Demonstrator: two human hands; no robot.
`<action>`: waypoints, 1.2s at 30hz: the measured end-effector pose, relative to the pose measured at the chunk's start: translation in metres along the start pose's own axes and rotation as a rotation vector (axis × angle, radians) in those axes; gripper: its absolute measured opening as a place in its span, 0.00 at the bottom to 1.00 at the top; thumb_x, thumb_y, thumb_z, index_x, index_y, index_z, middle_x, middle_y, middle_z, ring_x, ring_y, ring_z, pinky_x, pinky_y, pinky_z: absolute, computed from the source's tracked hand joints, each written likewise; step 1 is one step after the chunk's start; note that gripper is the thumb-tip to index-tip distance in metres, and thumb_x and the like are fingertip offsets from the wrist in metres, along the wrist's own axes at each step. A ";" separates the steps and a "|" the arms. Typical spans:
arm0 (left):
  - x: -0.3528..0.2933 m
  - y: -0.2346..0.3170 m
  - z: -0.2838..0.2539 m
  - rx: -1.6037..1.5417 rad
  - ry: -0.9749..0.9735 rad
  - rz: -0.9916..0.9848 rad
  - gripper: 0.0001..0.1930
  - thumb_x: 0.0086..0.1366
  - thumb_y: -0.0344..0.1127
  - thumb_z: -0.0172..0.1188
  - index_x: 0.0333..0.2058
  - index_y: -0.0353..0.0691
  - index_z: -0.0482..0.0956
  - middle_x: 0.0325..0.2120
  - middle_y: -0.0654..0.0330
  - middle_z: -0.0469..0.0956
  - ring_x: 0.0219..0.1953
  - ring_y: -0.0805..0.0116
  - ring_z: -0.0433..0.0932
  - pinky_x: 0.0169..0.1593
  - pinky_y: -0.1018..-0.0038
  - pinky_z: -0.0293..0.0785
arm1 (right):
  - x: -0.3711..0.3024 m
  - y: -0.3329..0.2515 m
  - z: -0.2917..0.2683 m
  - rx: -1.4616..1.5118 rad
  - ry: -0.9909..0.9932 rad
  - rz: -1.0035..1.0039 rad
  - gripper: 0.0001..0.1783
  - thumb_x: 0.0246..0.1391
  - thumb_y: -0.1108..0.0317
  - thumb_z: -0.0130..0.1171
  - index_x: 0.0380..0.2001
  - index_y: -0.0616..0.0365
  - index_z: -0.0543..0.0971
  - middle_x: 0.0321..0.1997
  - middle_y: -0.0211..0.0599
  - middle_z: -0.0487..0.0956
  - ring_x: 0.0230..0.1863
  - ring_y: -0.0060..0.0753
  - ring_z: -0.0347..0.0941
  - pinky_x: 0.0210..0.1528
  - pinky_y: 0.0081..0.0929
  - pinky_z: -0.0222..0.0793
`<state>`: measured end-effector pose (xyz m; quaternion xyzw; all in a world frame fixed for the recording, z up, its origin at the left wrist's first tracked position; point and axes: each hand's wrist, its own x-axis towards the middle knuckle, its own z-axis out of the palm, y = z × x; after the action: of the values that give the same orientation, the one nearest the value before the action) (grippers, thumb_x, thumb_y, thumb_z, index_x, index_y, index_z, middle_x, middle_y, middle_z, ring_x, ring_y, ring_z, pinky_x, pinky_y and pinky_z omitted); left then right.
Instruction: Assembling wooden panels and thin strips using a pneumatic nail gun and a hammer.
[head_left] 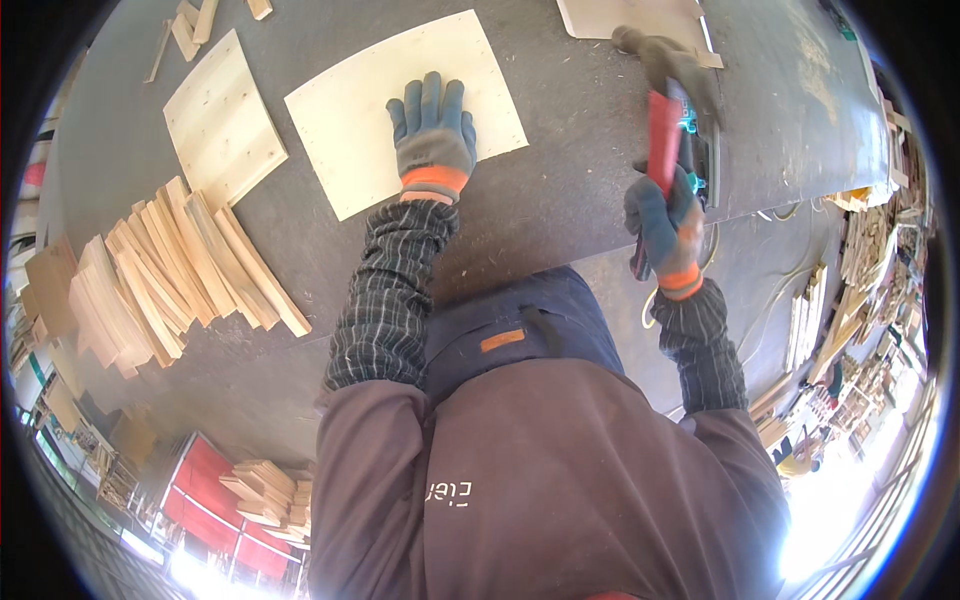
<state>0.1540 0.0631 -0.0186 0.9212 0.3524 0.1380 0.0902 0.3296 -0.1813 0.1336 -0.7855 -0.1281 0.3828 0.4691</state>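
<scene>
My left hand (pixel 436 135), in a grey-blue glove with an orange cuff, lies flat on a pale thin wooden board (pixel 335 110), its fingers stretched out. Small dark dots show along the board's edges. In my gloved right hand (pixel 668 222) a hammer (pixel 664 140) is gripped by its handle and held up at the right. Its shaft is red, and its dark head is smeared by motion. Behind the hammer, partly hidden, a teal and black power tool (pixel 697 185) rests on the dark tabletop (pixel 570 170).
Left of the board lies a second wooden panel (pixel 222 120). Nearer sits a row of wooden strips (pixel 170 265), with a few offcuts (pixel 190 30) at the far left. Another panel (pixel 640 15) lies at the far edge. Stacked timber (pixel 870 250) stands at the right.
</scene>
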 end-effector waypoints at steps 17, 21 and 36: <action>0.010 0.003 -0.002 -0.008 0.066 0.004 0.25 0.71 0.44 0.60 0.65 0.47 0.75 0.68 0.50 0.69 0.70 0.41 0.66 0.73 0.39 0.58 | 0.002 0.124 0.027 -0.797 -0.004 -0.495 0.15 0.69 0.57 0.61 0.46 0.59 0.78 0.25 0.53 0.78 0.27 0.54 0.79 0.31 0.46 0.73; 0.003 -0.001 -0.001 -0.010 0.010 -0.015 0.27 0.71 0.46 0.60 0.66 0.45 0.74 0.70 0.50 0.67 0.72 0.42 0.63 0.74 0.40 0.56 | 0.002 0.109 0.018 -0.606 0.007 -0.268 0.18 0.69 0.53 0.62 0.41 0.59 0.78 0.26 0.53 0.78 0.28 0.53 0.78 0.32 0.46 0.72; -0.002 -0.012 -0.008 -0.076 -0.064 -0.028 0.32 0.67 0.50 0.66 0.66 0.41 0.74 0.73 0.44 0.61 0.76 0.40 0.57 0.77 0.40 0.47 | 0.010 0.106 0.023 -0.819 -0.030 -0.327 0.25 0.68 0.45 0.58 0.46 0.58 0.80 0.33 0.61 0.83 0.38 0.68 0.82 0.39 0.57 0.75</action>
<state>0.1422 0.0715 -0.0146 0.9161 0.3565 0.1206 0.1381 0.3033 -0.2166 0.0338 -0.8704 -0.3985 0.2327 0.1716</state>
